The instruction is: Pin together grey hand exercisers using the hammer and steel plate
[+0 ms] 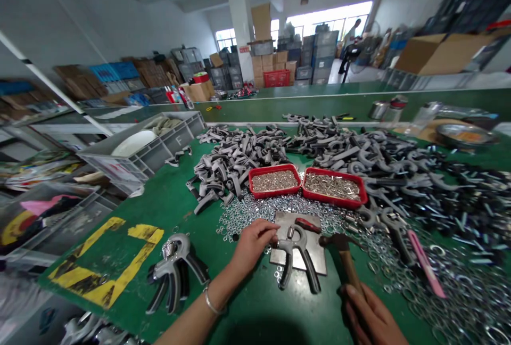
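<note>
My left hand [252, 243] pinches the top of a grey-and-black hand gripper [298, 257] that lies on a small metal plate [315, 260] on the green table. My right hand [369, 315] is wrapped round the wooden handle of a hammer [344, 252], whose head rests near the plate's right edge. A red-handled tool [308, 223] lies on the plate's far side. Loose silver washers [239, 214] are scattered around the plate.
Two red trays [274, 180] [334, 186] of small metal parts sit behind the plate. Piles of grey handle parts [235, 156] and dark ones [419, 174] spread beyond. Finished grippers [175, 270] lie left. A grey crate [143, 148] stands far left. A person [351, 41] stands far back.
</note>
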Demonstrator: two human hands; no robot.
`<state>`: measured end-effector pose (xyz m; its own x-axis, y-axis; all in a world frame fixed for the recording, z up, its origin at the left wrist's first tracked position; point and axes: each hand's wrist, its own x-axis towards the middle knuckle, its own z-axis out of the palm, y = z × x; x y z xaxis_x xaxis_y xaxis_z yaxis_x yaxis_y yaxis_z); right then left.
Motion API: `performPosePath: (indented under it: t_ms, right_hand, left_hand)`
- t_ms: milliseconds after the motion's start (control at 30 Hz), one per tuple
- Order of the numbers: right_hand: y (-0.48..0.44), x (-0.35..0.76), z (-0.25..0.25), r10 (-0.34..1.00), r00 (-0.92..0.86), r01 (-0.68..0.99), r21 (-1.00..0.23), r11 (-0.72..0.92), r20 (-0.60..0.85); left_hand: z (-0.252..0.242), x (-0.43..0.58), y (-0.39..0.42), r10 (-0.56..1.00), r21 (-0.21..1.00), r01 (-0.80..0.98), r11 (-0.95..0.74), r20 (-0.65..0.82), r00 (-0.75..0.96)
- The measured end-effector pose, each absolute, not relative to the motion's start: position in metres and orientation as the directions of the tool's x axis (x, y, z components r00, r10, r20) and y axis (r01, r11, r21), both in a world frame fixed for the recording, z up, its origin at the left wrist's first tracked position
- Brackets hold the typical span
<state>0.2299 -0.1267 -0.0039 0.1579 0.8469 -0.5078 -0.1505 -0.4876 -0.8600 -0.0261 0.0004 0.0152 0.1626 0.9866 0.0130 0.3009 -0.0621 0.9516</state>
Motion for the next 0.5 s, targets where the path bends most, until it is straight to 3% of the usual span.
performPosePath:
  t_ms: [100, 267, 500]
  right_hand:
    - [-0.126, 0.231, -0.008, 0.827, 0.124, -0.225, -0.827, -0.515, -0.549]
    - [-0.124, 0.229, -0.02, 0.83, 0.081, -0.315, -0.804, -0.504, -0.552]
    - [-0.122, 0.231, -0.023, 0.869, 0.023, -0.212, -0.852, -0.478, -0.494]
  left_hand:
    - [0.015, -0.015, 0.008, 0.958, 0.886, 0.41, -0.217, 0.112, 0.264]
    - [0.015, 0.001, 0.029, 0.945, 0.868, 0.475, -0.147, -0.019, 0.327]
    - [0.011, 0.012, 0.045, 0.911, 0.609, 0.707, -0.358, 0.061, 0.409]
